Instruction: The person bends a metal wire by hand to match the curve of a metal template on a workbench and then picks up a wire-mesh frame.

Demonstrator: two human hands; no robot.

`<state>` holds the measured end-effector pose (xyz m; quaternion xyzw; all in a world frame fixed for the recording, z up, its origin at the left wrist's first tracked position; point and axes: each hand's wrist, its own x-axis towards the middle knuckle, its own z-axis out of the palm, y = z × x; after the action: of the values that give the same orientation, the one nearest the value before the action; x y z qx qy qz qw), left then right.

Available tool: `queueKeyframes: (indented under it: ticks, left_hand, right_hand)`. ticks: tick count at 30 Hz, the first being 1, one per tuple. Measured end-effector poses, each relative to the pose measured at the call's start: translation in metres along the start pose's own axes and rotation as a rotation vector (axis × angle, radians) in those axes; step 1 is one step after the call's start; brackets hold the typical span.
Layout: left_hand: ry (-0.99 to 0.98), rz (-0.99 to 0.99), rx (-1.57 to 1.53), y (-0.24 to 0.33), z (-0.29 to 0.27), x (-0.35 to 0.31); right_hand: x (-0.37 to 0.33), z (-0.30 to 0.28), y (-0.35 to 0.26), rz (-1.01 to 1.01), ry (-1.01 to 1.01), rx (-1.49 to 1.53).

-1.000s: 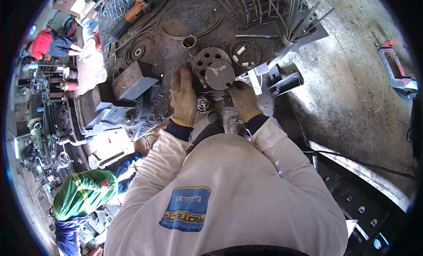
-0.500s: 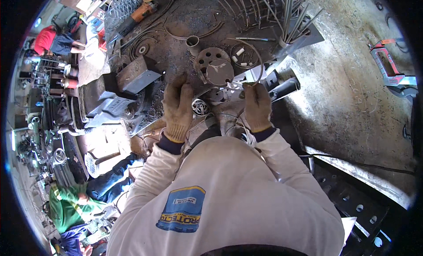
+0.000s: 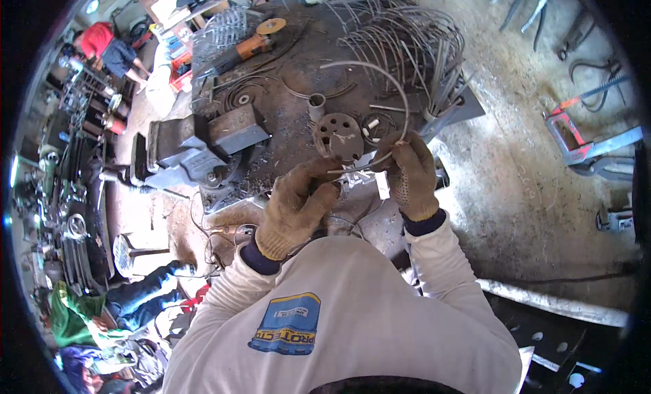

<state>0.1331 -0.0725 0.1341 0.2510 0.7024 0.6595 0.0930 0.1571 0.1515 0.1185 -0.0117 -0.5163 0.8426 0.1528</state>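
My right hand [image 3: 412, 177], in a brown knitted work glove, is closed around a thin curved metal rod [image 3: 400, 89]. The rod makes a wide open hoop, arching up and over the workbench. Its lower end reaches across to my left hand [image 3: 298, 205], gloved the same way, and lies against the fingertips. The left thumb stands apart from the bent fingers, with a gap between them. Just beyond the hands is a round metal plate with holes [image 3: 332, 131], a smaller solid disc [image 3: 347, 146] on its edge. A short upright pipe [image 3: 317, 108] stands behind it.
A bench vise [image 3: 196, 146] is mounted at the bench's left edge. Behind it lies an orange angle grinder [image 3: 247, 49]. Many bent rods [image 3: 386, 34] cover the far right. A red-framed hacksaw [image 3: 576, 140] lies on the right. Other people [image 3: 112, 51] are at left.
My left hand has moved right and up to the rod's end, its fingers bending. The rod has turned in my right hand, its arc now higher. My view has shifted.
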Motion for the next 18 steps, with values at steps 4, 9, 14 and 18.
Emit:
queueKeyframes:
  ticks: [4, 9, 14, 18]
  left_hand:
    - [0.091, -0.062, -0.099, 0.017, -0.008, -0.007]
    - [0.239, 0.001, -0.484, 0.024, -0.026, -0.008]
    - [0.307, 0.095, -0.108, 0.023, -0.068, -0.011]
    - [0.360, 0.143, -0.089, 0.031, -0.089, -0.017]
  right_hand:
    - [0.014, 0.023, -0.010, -0.056, -0.160, -0.060]
    - [0.026, 0.062, -0.019, -0.040, -0.293, -0.138]
    - [0.054, 0.088, -0.036, -0.018, -0.430, -0.066]
    - [0.068, 0.116, -0.048, 0.066, -0.387, -0.270]
